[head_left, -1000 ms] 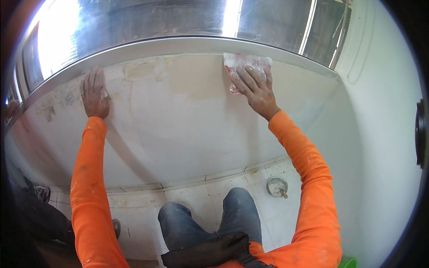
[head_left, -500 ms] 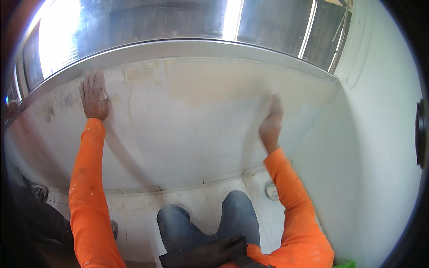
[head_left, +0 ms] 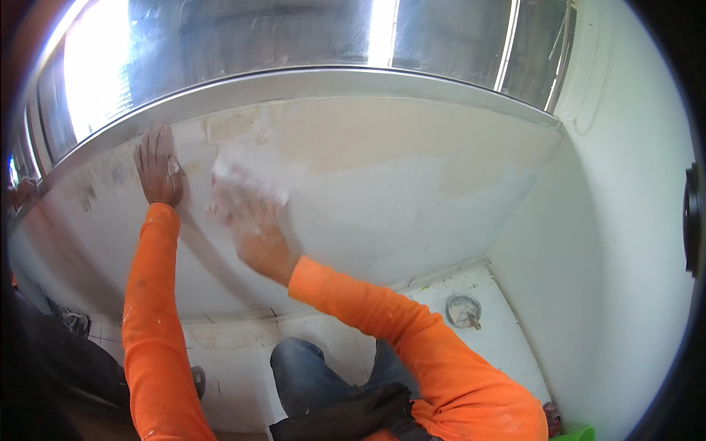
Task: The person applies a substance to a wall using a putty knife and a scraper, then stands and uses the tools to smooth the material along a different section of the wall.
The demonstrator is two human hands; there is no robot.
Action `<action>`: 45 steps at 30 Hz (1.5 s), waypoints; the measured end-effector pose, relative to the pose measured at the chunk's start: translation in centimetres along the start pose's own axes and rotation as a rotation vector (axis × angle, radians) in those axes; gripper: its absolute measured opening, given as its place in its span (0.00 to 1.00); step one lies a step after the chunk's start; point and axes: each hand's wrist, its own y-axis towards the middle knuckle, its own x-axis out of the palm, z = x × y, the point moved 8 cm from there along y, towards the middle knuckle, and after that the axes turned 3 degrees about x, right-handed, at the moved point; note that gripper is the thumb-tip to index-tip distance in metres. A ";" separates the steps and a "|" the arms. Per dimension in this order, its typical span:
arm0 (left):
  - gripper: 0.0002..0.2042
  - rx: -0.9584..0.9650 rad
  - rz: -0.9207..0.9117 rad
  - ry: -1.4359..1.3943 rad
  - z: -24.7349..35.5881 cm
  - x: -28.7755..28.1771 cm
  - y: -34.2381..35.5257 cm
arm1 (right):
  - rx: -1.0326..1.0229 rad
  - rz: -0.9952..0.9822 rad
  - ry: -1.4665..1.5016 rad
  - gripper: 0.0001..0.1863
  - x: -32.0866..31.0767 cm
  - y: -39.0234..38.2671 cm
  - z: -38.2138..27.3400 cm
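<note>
A low white wall (head_left: 346, 228) with uneven beige patches stands in front of me, below a window. My left hand (head_left: 159, 165) lies flat on its left part, fingers stretched upward, with white dust on the thumb. Right of it, my right hand (head_left: 259, 231) presses a pale, dusty pinkish-white sheet (head_left: 246, 184) against the wall. The sheet looks like sandpaper, though motion blurs it and the fingertips.
A metal window frame (head_left: 316, 82) runs along the wall's top. Behind my right arm, a round container (head_left: 463, 312) with a stick-like handle sits on the pale floor. A white side wall (head_left: 566, 220) closes the right. At far left are another person's hand (head_left: 23, 192) and dark clothing (head_left: 70, 360).
My right hand has swept left across the wall, from the right part to near my left hand, and the sheet now shows. My left hand stays at the same spot on the wall.
</note>
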 end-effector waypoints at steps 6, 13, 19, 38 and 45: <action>0.26 -0.069 -0.118 0.106 -1.6 -0.4 -1.4 | 0.261 -0.401 -0.162 0.30 -12.0 -1.4 7.5; 0.27 -0.080 -0.069 0.030 0.4 0.1 0.5 | 0.188 -0.160 -0.846 0.24 -36.3 10.7 18.0; 0.27 -0.088 -0.068 0.044 -0.5 0.4 -0.8 | 0.422 -0.426 -0.852 0.25 -32.0 11.8 20.6; 0.28 -0.077 -0.090 -0.032 0.1 -0.3 -0.1 | 0.227 -0.028 0.221 0.23 -26.8 14.9 5.2; 0.28 -0.089 -0.109 -0.039 0.4 0.5 0.4 | 0.495 0.382 -0.123 0.25 -31.1 -2.6 20.8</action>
